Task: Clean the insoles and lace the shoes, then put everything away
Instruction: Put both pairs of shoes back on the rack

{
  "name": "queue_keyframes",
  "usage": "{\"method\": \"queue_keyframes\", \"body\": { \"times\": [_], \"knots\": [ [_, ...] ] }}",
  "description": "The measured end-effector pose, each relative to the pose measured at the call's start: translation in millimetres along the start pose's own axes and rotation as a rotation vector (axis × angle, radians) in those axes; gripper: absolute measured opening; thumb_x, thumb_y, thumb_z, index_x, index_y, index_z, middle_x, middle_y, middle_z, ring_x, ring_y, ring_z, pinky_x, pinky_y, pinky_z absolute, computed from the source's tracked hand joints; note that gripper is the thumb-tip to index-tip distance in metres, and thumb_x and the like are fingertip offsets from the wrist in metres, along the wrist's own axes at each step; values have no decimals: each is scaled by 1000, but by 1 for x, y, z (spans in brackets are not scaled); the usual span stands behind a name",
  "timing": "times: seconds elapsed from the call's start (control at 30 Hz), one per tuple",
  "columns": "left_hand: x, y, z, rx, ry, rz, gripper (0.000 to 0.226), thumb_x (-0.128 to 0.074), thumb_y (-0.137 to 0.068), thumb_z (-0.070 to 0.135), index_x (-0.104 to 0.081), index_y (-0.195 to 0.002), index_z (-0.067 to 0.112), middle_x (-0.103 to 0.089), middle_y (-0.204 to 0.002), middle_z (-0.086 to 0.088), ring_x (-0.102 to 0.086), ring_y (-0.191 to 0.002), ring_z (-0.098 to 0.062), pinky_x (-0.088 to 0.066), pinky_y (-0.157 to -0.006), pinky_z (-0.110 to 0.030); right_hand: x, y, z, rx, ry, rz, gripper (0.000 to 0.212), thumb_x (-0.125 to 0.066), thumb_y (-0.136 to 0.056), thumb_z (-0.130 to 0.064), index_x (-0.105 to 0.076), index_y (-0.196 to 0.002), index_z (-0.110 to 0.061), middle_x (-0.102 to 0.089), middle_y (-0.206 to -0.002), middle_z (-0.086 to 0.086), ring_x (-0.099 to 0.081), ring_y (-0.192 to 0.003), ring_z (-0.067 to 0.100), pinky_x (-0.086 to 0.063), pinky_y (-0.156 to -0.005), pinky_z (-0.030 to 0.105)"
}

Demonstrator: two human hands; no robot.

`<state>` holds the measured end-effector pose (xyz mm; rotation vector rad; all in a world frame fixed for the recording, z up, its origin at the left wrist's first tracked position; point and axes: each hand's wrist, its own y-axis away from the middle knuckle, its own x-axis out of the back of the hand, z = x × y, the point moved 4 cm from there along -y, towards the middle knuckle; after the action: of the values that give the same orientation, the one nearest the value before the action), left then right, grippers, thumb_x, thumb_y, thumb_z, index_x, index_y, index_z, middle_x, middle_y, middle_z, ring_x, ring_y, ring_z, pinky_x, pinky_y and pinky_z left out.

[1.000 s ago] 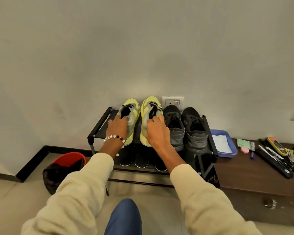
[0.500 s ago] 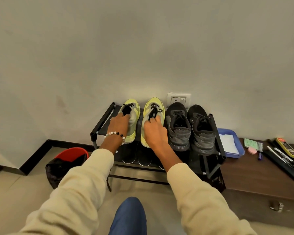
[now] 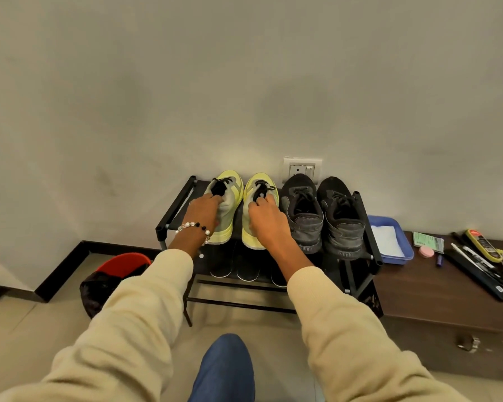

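Two yellow-and-grey shoes with black laces stand side by side on the top shelf of a black shoe rack [image 3: 173, 211], toes to the wall. My left hand [image 3: 202, 211], with a bead bracelet at the wrist, grips the left yellow shoe [image 3: 230, 204] at its opening. The collar of the right yellow shoe [image 3: 260, 188] is held by my right hand [image 3: 266, 220], fingers curled into it by the laces. Both shoes rest on the shelf. Dark insoles or soles [image 3: 246, 269] show on the lower shelf.
A pair of black shoes [image 3: 323, 216] fills the rack's right half. A blue tray [image 3: 389, 242] with a white cloth, a pink disc, pens and tools lie on a dark low cabinet [image 3: 436, 288] at right. A red-rimmed bin [image 3: 114, 271] stands left of the rack.
The view has shifted a little, so the rack sits further right in the frame. Both hands stay on the yellow shoes, which have settled slightly further back on the shelf.
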<state>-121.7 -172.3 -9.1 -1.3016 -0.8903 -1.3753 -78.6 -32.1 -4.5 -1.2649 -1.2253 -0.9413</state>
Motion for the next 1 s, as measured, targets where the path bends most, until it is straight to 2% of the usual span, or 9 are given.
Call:
{"method": "queue_keyframes", "body": {
  "times": [0.13,0.27,0.33,0.43,0.53,0.7,0.87,0.93,1.0],
  "knots": [
    [4,3,2,25,14,-7,47,-69,-83,10,-53,-127,8,-54,-126,-12,-55,-114,-30,-42,-94,-36,-4,-3,7,67,-30,-35,38,-59,-90,-8,-49,-125,-3,-50,-126,15,-34,-127,30,-46,-92,40],
    [7,9,5,42,122,20,59,-74,-78,10,-48,-131,12,-50,-131,-13,-54,-114,-32,-44,-94,-38,-5,3,20,79,-152,-102,62,-68,-83,-10,-39,-138,-10,-49,-131,12,-38,-125,29,-41,-99,37],
    [13,13,9,53,159,54,57,-73,-79,10,-51,-131,14,-50,-131,-12,-53,-114,-32,-44,-93,-39,2,9,24,79,-212,-85,67,-71,-80,-9,-40,-139,-11,-50,-132,12,-42,-124,29,-39,-101,35],
    [25,21,20,82,252,150,39,-69,-84,13,-61,-122,16,-55,-126,-10,-55,-112,-30,-46,-91,-40,24,23,32,38,-395,-1,58,-71,-80,-7,-49,-134,-8,-56,-129,12,-50,-120,27,-39,-100,32],
    [39,31,41,47,404,239,29,-67,-84,13,-67,-113,16,-63,-116,-8,-59,-106,-26,-48,-92,-40,44,43,44,-48,-572,72,39,-68,-84,-8,-60,-122,-6,-65,-113,11,-59,-105,23,-46,-98,33],
    [64,46,96,-46,568,325,21,-64,-86,10,-70,-105,13,-71,-99,-3,-64,-94,-18,-44,-84,-24,76,78,72,-118,-625,223,14,-66,-87,-16,-73,-98,-13,-72,-91,4,-64,-84,15,-52,-87,33],
    [62,34,160,-136,662,328,20,-60,-87,8,-71,-102,14,-71,-91,-1,-61,-80,-13,-48,-79,-23,97,91,129,-207,-622,385,14,-63,-89,-21,-73,-97,-15,-73,-92,2,-64,-81,13,-50,-81,26],
    [54,12,187,-163,690,321,21,-59,-87,8,-71,-102,17,-69,-87,3,-58,-70,-9,-48,-76,-21,101,83,162,-229,-608,436,14,-63,-89,-22,-73,-95,-15,-73,-89,3,-66,-81,16,-53,-83,31],
    [44,-17,214,-191,713,312,19,-59,-87,10,-71,-100,19,-65,-83,7,-57,-67,-9,-52,-75,-25,102,70,198,-246,-592,467,14,-63,-89,-22,-73,-95,-14,-73,-88,3,-67,-81,18,-54,-83,34]
  ]
}}
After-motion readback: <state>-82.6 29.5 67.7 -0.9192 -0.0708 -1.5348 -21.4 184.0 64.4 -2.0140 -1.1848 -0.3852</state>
